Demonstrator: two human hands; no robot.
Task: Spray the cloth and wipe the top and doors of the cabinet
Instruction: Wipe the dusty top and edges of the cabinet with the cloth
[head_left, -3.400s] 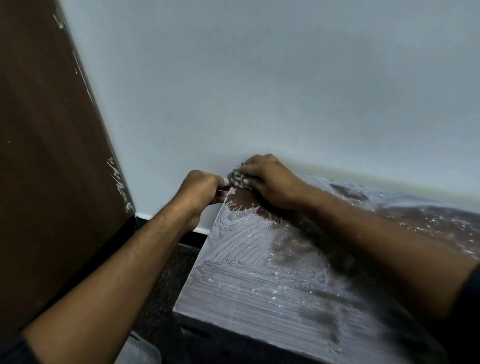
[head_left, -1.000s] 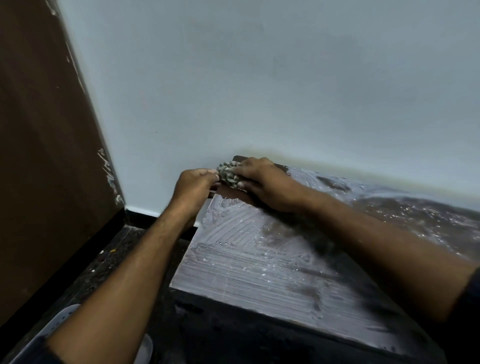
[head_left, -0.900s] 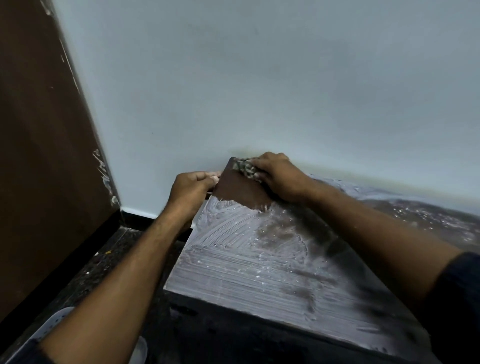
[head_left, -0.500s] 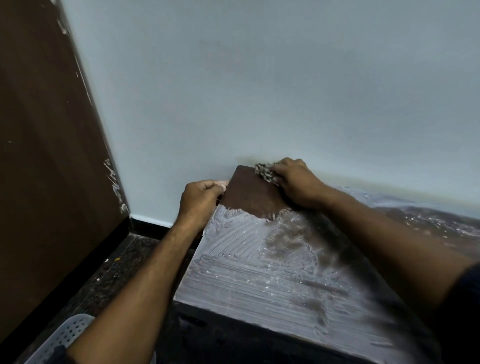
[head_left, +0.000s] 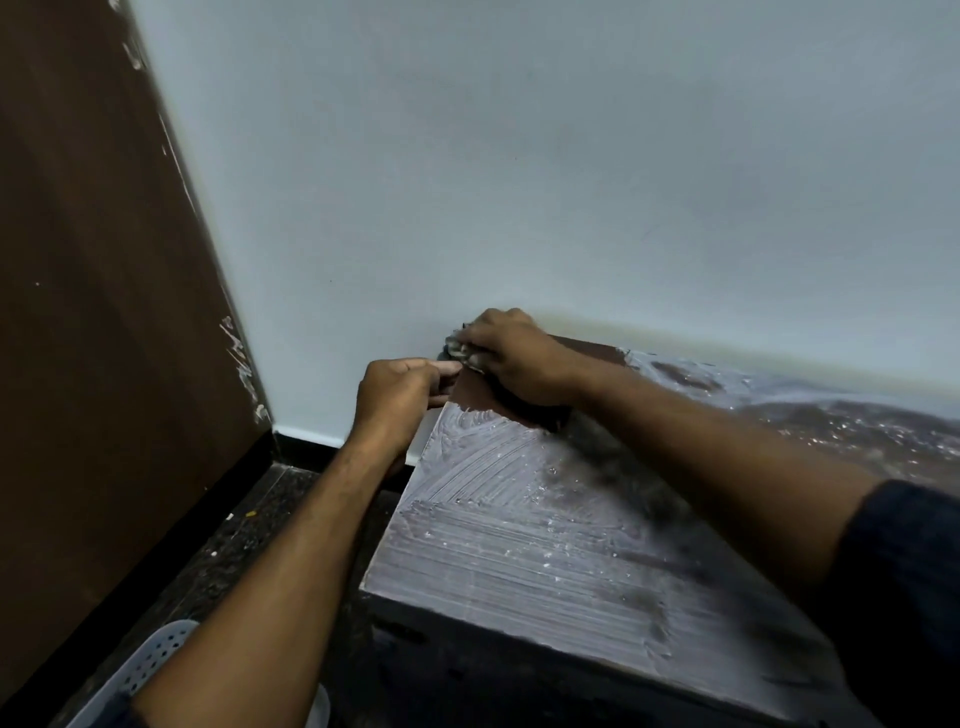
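Cloth bunched under gripping right hand at cabinet corner; left hand curled beside.

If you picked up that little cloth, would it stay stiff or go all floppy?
Probably floppy: the cloth looks bunched and wrinkled under the right hand, so it likely bends easily. It may feel damp and a bit slippery, since the cabinet top is streaked with white foam. It is probably light too, as it fits almost wholly under the fingers.

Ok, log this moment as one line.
right hand: presses cloth, cabinet top back-left corner | left hand: at left edge | most of top filmy
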